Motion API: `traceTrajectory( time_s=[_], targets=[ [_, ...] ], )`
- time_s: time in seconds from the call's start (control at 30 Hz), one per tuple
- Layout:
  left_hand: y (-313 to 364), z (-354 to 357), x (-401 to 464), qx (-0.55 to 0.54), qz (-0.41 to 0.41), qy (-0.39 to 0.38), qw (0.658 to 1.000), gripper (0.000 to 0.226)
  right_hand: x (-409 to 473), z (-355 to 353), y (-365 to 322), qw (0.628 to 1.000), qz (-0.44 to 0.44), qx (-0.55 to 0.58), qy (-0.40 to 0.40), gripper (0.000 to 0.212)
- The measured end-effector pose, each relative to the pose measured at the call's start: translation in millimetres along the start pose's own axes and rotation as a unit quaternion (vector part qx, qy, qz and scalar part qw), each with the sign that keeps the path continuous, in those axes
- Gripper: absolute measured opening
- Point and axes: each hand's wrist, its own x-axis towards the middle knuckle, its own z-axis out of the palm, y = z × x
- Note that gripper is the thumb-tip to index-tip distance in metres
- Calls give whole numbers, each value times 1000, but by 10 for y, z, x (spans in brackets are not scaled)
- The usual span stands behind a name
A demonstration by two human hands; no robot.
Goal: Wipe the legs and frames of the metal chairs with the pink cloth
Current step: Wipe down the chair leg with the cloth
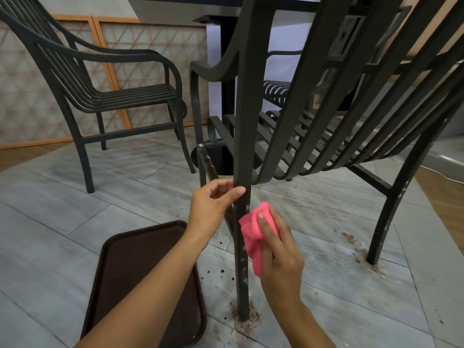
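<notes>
No readable text, labels, brands or numbers anywhere. Chair frames, tray, cloth and wall panels all look unmarked. Far corners are blurred, so small print there could possibly be missed.

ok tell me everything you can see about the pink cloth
The pink cloth is a soft, bunched fabric, bright pink and plain. The right hand grips it, fingers curled round it, and holds it against the right side of the dark metal chair leg, just below where the left hand holds the leg. A loose tail hangs down beside the leg.
</notes>
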Motion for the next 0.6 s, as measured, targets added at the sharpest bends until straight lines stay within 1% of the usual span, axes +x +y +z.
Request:
traceTrajectory(
  time_s=[0.07, 0.13, 0.17, 0.23, 0.3, 0.37, 0.6],
  targets=[
    [-37, 1, -16, -1, 0, 5, 1000, 17, 204, 4, -69, 995, 57, 79, 29, 38],
    [-59, -6, -22, -4, 0, 13, 1000, 15, 357, 23, -132, 987, 69, 145, 12, 37],
    [-65, -9, -24, 0, 1, 16, 1000, 16, 395, 48, -140, 985, 64, 160, 5, 35],
    [-68, -15, -18, 2, 0, 20, 1000, 14, 416, 122, -146, 983, 62, 170, 10, 34],
    [-70, -21, -4, -2, -5, 20, 1000, 15, 398, 166, -116, 979, 76, 188, 13, 37],
    [-81, -29, 14, -7, -9, 16, 1000, 18, 366, 200, -92, 979, 81, 185, 12, 38],
    [-108, -16, 35, -34, -14, 5, 999, 15, 222, 313, 12, 979, 81, 188, 20, 39]
  ],
)
